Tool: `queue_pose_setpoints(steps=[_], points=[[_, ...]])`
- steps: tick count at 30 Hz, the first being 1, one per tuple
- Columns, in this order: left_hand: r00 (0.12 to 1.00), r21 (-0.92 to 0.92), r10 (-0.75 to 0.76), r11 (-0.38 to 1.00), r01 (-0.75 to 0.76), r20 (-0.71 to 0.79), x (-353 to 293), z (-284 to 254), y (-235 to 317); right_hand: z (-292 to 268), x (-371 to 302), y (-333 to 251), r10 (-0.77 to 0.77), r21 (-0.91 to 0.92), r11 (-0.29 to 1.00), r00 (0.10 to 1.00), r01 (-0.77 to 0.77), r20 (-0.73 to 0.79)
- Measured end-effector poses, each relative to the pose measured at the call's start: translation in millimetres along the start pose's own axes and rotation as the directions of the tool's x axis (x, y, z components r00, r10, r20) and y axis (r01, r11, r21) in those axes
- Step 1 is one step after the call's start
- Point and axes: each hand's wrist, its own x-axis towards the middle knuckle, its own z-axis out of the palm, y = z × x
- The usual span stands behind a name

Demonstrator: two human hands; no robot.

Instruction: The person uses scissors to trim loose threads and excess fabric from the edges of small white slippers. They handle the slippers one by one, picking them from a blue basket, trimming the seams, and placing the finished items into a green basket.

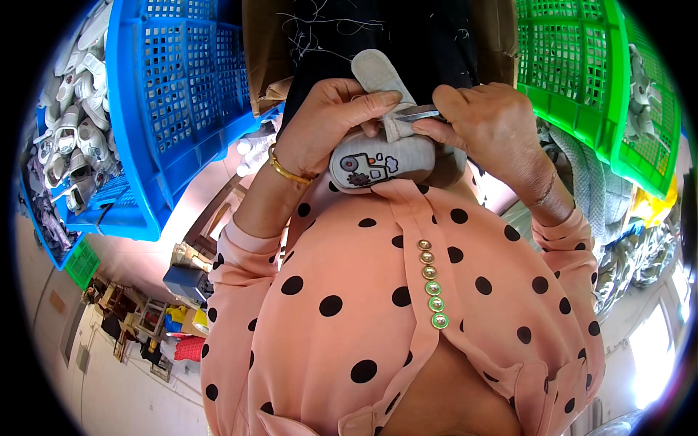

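Observation:
A small pale cloth shoe [418, 158] with a vehicle and flower picture stitched on its toe is held above my lap, its toe toward my body. My left hand [338, 120] is closed on the shoe's left side, thumb pressed along its upper edge. A long, round-ended pale piece [382, 74] sticks out beyond that thumb; whether it is part of this shoe I cannot tell. My right hand [491, 123] is closed round small metal snips [418, 113], mostly hidden in the fist. Their pointed tip lies against the shoe's strap opening, close to the left thumb.
On the left stands a blue crate [193, 80], with many pale shoes [80, 131] in another container beyond it. A green crate [574, 73] stands on the right, grey cloth [607, 182] beneath it. Loose white threads [313, 33] lie on dark fabric at the far side, near cardboard [270, 58].

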Motion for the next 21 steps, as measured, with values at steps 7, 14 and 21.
queue_pose_setpoints(steps=[7,14,21], points=[[1.000,-0.005,-0.009,1.000,0.009,-0.010,0.4,2.0,-1.0,-0.5,0.4,-1.6,0.040,-0.002,0.999,0.997,-0.040,0.073],[0.999,-0.045,-0.054,0.998,0.053,-0.009,2.9,1.8,-4.6,1.8,0.5,-3.4,0.008,-0.064,0.998,0.999,-0.005,0.054],[0.999,0.103,0.033,0.994,-0.033,0.000,4.3,7.0,-2.7,20.6,-5.3,15.0,0.218,0.474,0.839,0.963,-0.267,0.157]])
